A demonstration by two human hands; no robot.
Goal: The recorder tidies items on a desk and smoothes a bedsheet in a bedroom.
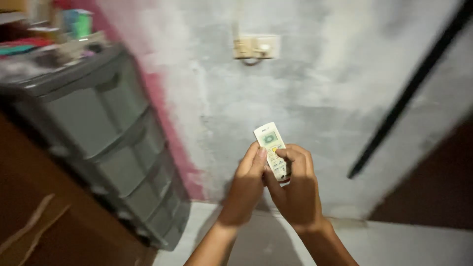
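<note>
White remote stands nearly upright before the grey wall — long axis tilting up-left — fingers of left hand and right hand clamped round its lower half, right thumb on its buttons.

Grey plastic drawer unit stands to my left on pale floor, against wall. Four stacked drawers visible. Top surface carries blurred clutter: green box at rear, red and teal flat items at left edge. Remaining items too blurred to identify.
</note>
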